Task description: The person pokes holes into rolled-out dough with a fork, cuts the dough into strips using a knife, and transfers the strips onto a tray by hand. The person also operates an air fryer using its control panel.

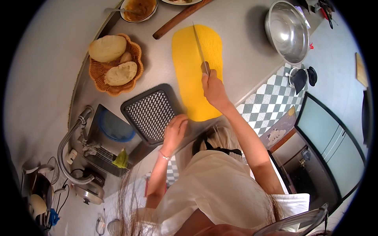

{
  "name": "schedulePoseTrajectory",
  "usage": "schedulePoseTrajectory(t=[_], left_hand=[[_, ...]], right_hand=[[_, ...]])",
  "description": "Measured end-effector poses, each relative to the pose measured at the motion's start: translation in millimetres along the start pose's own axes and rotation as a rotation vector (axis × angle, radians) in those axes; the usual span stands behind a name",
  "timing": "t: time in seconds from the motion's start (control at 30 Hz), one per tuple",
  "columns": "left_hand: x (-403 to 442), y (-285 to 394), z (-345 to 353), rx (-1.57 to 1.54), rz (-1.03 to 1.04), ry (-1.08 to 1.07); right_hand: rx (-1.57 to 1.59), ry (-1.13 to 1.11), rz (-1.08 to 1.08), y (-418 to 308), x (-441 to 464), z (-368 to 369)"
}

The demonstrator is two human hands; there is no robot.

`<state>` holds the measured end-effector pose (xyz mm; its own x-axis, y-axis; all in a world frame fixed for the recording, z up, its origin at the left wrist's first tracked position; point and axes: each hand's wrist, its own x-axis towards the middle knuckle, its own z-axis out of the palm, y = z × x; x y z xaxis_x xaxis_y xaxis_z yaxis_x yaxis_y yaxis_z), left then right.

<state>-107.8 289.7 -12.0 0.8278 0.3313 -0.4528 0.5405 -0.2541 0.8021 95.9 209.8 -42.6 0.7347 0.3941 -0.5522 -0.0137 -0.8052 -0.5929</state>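
Note:
My right hand (215,91) is closed around the brown handle of a knife (199,45). Its long blade points away from me, over a large flat sheet of yellow dough (185,74) spread on the counter. Whether the blade touches the dough I cannot tell. My left hand (175,133), fingers loosely bent and holding nothing visible, rests between the dough's near end and a dark perforated tray (151,112). Beyond the dough lies a brown wooden rolling pin (179,20).
Bread sits in a wicker basket (94,74) at the left. A bowl of brown sauce (147,11) stands at the back, and a steel bowl (271,23) at the right. The sink, with a faucet (61,149) and blue-rimmed basin (114,126), is lower left.

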Motion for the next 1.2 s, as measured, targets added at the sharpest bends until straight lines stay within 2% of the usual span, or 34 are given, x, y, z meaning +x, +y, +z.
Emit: schedulePoseTrajectory(t=[0.3,0.57,0.9,1.0,1.2], left_hand=[[-4.3,14.4,-2.5,-0.054,0.037,0.03],[-15.4,14.4,-5.5,-0.036,0.092,0.077],[-32.6,8.0,0.1,-0.029,0.026,0.05],[-35.3,1.9,0.1,0.051,0.113,0.048],[-37.7,-0.4,-0.2,0.087,0.157,0.063]], right_hand=[[0.123,-0.07,0.064,-22.4,3.4,-21.4],[0.161,-0.037,0.056,9.2,-10.5,0.3],[0.148,-0.019,0.073,25.7,-30.3,13.4],[0.153,-0.006,0.062,27.8,-34.0,14.7],[0.152,-0.009,0.087,27.1,-44.2,12.8]])
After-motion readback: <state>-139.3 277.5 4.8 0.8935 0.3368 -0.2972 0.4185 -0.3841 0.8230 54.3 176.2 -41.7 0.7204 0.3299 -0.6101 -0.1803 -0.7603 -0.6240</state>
